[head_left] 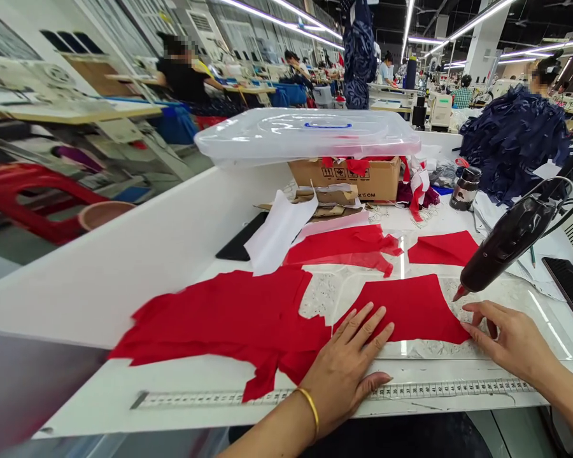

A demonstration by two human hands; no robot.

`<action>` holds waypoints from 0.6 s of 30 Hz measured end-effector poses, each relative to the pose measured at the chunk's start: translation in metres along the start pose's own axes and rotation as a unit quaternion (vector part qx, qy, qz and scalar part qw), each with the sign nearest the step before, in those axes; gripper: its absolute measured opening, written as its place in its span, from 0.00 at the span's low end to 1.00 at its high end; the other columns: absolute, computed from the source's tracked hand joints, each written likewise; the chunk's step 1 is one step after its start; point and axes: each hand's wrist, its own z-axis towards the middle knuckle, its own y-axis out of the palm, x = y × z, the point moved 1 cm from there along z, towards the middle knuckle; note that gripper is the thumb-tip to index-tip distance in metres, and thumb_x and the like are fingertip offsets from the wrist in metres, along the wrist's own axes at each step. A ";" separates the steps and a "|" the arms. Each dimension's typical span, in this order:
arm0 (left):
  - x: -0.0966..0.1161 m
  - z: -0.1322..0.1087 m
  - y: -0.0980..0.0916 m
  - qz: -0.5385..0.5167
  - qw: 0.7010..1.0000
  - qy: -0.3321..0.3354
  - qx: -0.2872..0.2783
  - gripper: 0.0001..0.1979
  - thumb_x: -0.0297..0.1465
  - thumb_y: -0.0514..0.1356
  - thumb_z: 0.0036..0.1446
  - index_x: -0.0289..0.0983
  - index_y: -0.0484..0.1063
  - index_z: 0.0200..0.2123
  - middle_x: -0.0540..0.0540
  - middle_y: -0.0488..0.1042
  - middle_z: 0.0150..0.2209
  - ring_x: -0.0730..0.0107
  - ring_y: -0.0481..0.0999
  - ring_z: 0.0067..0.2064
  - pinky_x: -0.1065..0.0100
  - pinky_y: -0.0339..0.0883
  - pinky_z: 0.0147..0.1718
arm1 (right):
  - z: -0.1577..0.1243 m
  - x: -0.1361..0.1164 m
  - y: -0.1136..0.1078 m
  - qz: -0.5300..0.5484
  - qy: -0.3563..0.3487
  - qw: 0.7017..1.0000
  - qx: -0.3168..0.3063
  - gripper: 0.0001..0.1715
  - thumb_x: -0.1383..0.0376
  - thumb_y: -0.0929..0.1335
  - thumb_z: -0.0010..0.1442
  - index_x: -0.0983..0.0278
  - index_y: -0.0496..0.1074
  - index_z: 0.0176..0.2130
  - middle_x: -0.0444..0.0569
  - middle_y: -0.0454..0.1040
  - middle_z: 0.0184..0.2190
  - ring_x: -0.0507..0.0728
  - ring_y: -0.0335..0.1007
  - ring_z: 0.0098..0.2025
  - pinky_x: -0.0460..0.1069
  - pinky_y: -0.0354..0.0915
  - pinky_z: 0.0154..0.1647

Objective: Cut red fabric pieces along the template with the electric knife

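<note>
From where I'm standing, far L, a red stool [48, 175] is sitting off past the partition. On the white worktop [90, 410] a big red cloth [214, 312] is lying spread w/ ragged edges, its lower flap hanging over the ruler strip [430, 389], which is running along the front edge, prob. so it's facing the worker. Behind, a white slip [279, 232] is lying crookedly, partly on a dark flat thing. A clear lid [262, 133] is resting above the carton [386, 178], maybe b/c there's no flatter spot for it.

Mid-table, the left hand [351, 353] is pressing palm-down, fingers straight & spread, gripping nothing; it's resting on the L end of the red pc [405, 302], prob. to stop it sliding on the slick clear sheet [520, 315] underneath. The pc is lying flat, its R edge curving in.

The black tool [503, 245] is leaning in w/ its tip pointing at that edge; can't tell if it's touching, or what's holding it up. Just below, the right hand [516, 340] is curling its fingers, thumb at the pc's R corner, prob. steadying it; can't tell if it's actually pinching. Far R, a phone [569, 289] is lying near the edge, prob. to be out of the way.
</note>
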 end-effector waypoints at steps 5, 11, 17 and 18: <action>0.000 0.002 0.000 0.008 1.000 0.005 0.006 0.33 0.48 0.49 0.70 0.37 0.55 0.71 0.37 0.58 0.70 0.47 0.54 0.71 0.47 0.66 0.62 | -0.006 0.005 0.001 0.037 0.028 0.999 -0.023 0.11 0.55 0.69 0.61 0.58 0.74 0.40 0.47 0.75 0.36 0.53 0.68 0.24 0.49 0.67 0.22; 0.004 0.004 -0.004 0.007 1.000 -0.016 -0.001 0.30 0.46 0.49 0.71 0.39 0.56 0.70 0.38 0.60 0.70 0.48 0.55 0.71 0.48 0.64 0.63 | -0.009 0.012 -0.001 0.124 0.103 0.986 -0.039 0.16 0.55 0.65 0.63 0.59 0.69 0.27 0.45 0.70 0.25 0.55 0.66 0.25 0.50 0.64 0.25; 0.007 0.007 -0.008 0.021 0.999 -0.024 -0.008 0.29 0.45 0.47 0.72 0.39 0.57 0.70 0.40 0.59 0.70 0.50 0.54 0.71 0.50 0.61 0.65 | -0.014 0.018 -0.002 0.195 0.188 0.962 -0.045 0.20 0.48 0.65 0.61 0.60 0.74 0.33 0.43 0.69 0.21 0.54 0.63 0.23 0.48 0.60 0.23; 0.007 0.007 -0.008 0.022 0.999 -0.025 -0.009 0.29 0.45 0.48 0.72 0.39 0.56 0.70 0.41 0.59 0.70 0.50 0.55 0.71 0.50 0.61 0.65 | -0.015 0.019 -0.002 0.187 0.197 0.962 -0.039 0.20 0.48 0.65 0.60 0.60 0.75 0.35 0.44 0.69 0.21 0.54 0.63 0.23 0.48 0.60 0.23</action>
